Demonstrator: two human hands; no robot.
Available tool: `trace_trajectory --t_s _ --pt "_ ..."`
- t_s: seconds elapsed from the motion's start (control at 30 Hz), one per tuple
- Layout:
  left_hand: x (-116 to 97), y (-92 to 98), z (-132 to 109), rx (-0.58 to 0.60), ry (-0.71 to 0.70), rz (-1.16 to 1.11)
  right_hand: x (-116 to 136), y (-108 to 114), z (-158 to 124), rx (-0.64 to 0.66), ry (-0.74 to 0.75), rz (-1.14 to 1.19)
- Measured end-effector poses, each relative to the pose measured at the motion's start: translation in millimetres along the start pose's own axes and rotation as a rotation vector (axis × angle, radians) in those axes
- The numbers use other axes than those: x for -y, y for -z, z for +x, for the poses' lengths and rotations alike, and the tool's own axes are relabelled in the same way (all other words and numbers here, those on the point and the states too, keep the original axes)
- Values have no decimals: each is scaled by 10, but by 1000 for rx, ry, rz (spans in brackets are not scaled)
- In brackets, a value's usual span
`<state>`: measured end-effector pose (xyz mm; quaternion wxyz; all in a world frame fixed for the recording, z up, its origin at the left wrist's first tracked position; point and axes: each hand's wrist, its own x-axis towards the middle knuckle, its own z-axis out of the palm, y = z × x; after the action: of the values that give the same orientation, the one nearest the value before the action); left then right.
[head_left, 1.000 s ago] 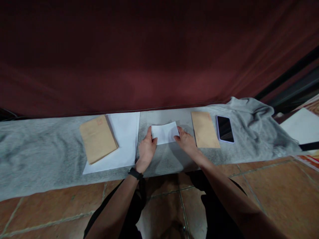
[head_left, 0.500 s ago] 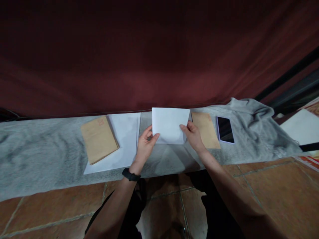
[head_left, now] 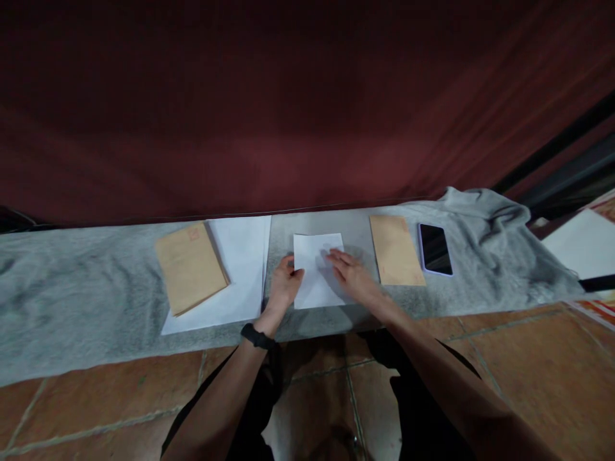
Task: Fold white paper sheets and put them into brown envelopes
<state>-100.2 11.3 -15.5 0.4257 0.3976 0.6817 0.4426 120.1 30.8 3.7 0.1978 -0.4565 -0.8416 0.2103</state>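
A folded white sheet of paper [head_left: 314, 272] lies on the grey cloth in front of me, its longer side now running towards me. My left hand [head_left: 284, 282] pinches the paper's left edge, thumb on top and fingers at the side. Stretched out over the right half of the paper is my right hand [head_left: 353, 276], its fingertips at or just above the surface. To the right lies a brown envelope [head_left: 398, 251]. On the left, a stack of brown envelopes [head_left: 189, 269] rests partly over larger white sheets [head_left: 247, 262].
A phone [head_left: 435, 250] in a pale purple case lies beyond the right envelope. The grey cloth [head_left: 86, 288] covers a long narrow surface and bunches up at its right end. Behind it hangs a dark red curtain [head_left: 288, 160]. Tiled floor [head_left: 110, 403] shows below.
The paper has come down onto the cloth nearer to me and looks narrower and turned. My right hand has let go of its right edge and moved left over it.
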Motion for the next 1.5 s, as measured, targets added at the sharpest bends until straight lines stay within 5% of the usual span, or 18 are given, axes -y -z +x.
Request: trace_trajectory --t_s 0.1,0.53,0.7,0.83,0.93,1.1,1.27,1.5 --pt "-27 37 -19 18 53 -76 -45 11 -40 182 174 30" --pt "-130 130 -154 84 233 -391 -263 240 -260 371 160 153" --pt "-153 197 -172 47 176 -261 -247 269 -183 302 170 226" --pt "-163 356 -185 24 -150 126 -212 304 -150 257 108 277" --pt "-177 454 -255 191 -337 233 -196 312 -133 228 37 271" --pt "-194 493 -330 389 -170 169 -179 339 -98 224 -87 237" --pt "-180 456 -242 341 -156 115 -145 324 -51 205 -213 180" --pt "-130 282 -120 125 -214 252 -84 168 58 102 -337 15"
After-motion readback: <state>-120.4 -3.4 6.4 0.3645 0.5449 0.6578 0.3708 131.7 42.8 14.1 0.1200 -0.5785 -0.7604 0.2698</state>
